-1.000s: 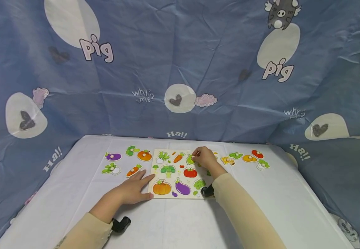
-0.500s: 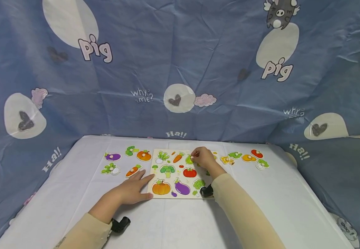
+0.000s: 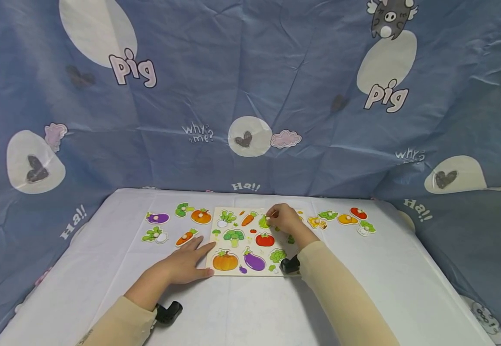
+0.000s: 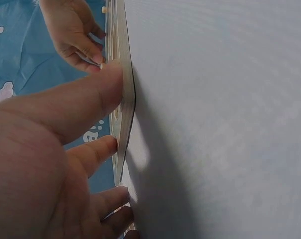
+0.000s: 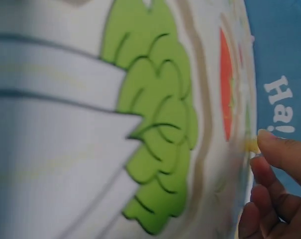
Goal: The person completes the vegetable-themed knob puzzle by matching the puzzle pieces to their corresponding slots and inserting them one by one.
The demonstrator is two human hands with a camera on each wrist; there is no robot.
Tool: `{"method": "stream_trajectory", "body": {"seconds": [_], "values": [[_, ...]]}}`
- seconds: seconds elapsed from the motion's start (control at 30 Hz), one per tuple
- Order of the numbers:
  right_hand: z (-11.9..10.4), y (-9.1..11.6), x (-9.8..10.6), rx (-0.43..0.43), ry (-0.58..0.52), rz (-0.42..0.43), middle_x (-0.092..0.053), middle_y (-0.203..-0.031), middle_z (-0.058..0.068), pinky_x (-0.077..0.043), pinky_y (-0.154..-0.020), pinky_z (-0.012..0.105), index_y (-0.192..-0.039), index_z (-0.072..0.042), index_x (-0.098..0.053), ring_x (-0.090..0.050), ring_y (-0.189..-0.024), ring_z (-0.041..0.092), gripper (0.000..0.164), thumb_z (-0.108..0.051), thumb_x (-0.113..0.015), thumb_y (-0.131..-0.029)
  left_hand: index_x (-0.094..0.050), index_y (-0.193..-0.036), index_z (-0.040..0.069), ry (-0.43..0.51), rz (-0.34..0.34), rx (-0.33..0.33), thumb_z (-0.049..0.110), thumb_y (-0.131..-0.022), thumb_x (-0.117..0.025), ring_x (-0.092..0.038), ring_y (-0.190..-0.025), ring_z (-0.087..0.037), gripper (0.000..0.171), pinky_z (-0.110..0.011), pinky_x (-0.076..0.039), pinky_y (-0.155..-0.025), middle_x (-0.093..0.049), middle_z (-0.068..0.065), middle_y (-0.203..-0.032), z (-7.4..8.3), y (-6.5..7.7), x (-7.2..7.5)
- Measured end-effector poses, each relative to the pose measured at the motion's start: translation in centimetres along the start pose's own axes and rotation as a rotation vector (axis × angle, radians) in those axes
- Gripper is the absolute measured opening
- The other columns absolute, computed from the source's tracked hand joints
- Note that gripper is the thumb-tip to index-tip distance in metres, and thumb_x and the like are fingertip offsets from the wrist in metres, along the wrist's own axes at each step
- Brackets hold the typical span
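Observation:
A vegetable puzzle board (image 3: 209, 257) lies flat on the white table. My left hand (image 3: 185, 264) rests on its left edge with fingers spread; in the left wrist view the thumb (image 4: 98, 94) presses the board's rim. At the board's upper middle, my right hand (image 3: 286, 218) pinches a small knob (image 5: 251, 145) between thumb and fingers. Just left of those fingertips shows a green vegetable puzzle piece (image 3: 263, 221), partly covered by the hand; its exact kind is hard to tell. Near the right wrist, the sleeve and black wrist camera hide the board's lower right.
Left of the board lie loose knobbed pieces: an eggplant (image 3: 158, 218), broccoli (image 3: 183, 209), pumpkin (image 3: 201, 216), radish (image 3: 154, 235) and carrot (image 3: 186, 237). Several more, including a tomato piece (image 3: 358, 213), lie to the right. A blue printed cloth (image 3: 216, 168) hangs behind the table.

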State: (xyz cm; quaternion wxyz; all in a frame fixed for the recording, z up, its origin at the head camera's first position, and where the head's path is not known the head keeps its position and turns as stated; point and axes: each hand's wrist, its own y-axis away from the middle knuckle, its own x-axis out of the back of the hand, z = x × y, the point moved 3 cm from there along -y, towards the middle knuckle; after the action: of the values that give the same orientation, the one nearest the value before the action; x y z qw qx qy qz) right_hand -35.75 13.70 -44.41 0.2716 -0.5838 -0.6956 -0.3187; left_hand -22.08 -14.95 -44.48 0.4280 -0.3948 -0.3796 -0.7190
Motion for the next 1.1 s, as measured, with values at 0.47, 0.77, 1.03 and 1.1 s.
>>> {"method": "stream_trajectory", "body": {"seconds": [0.47, 0.77, 1.03, 1.1], "values": [[1.3, 2.1, 3.1, 0.108, -0.029, -0.007, -0.066, -0.099, 0.008, -0.050, -0.077, 0.036, -0.108, -0.005, -0.073, -0.059, -0.088, 0.023, 0.017, -0.011, -0.072, -0.092, -0.043, -0.153, 0.018, 0.001, -0.003, 0.012, 0.049, -0.087, -0.072, -0.024, -0.147, -0.045, 0.078, -0.067, -0.027, -0.111, -0.026, -0.021, -0.161, 0.0, 0.1, 0.1], [2.6, 4.1, 5.7, 0.168, -0.087, 0.013, -0.065, -0.105, 0.013, -0.052, -0.080, 0.037, -0.113, 0.001, -0.070, -0.060, -0.093, 0.026, 0.022, -0.007, -0.070, -0.093, -0.043, -0.153, 0.018, -0.001, -0.005, 0.002, 0.050, -0.088, -0.071, -0.024, -0.147, -0.045, 0.079, -0.068, -0.027, -0.111, -0.026, -0.022, -0.161, -0.2, -0.1, -0.1], [3.8, 5.5, 7.4, 0.206, -0.095, 0.032, -0.067, -0.106, 0.014, -0.054, -0.078, 0.036, -0.115, 0.003, -0.069, -0.061, -0.090, 0.026, 0.025, -0.006, -0.070, -0.093, -0.042, -0.154, 0.018, 0.009, -0.008, -0.006, 0.049, -0.089, -0.071, -0.022, -0.147, -0.045, 0.077, -0.068, -0.026, -0.111, -0.025, -0.022, -0.161, -0.2, -0.1, -0.1], [4.2, 5.8, 7.7, 0.210, -0.102, 0.038, -0.067, -0.105, 0.013, -0.054, -0.077, 0.035, -0.115, 0.003, -0.069, -0.061, -0.090, 0.025, 0.024, -0.006, -0.070, -0.093, -0.042, -0.154, 0.018, 0.006, -0.008, -0.004, 0.049, -0.089, -0.070, -0.022, -0.148, -0.045, 0.077, -0.068, -0.026, -0.112, -0.025, -0.022, -0.161, -0.3, 0.0, -0.2]]}}
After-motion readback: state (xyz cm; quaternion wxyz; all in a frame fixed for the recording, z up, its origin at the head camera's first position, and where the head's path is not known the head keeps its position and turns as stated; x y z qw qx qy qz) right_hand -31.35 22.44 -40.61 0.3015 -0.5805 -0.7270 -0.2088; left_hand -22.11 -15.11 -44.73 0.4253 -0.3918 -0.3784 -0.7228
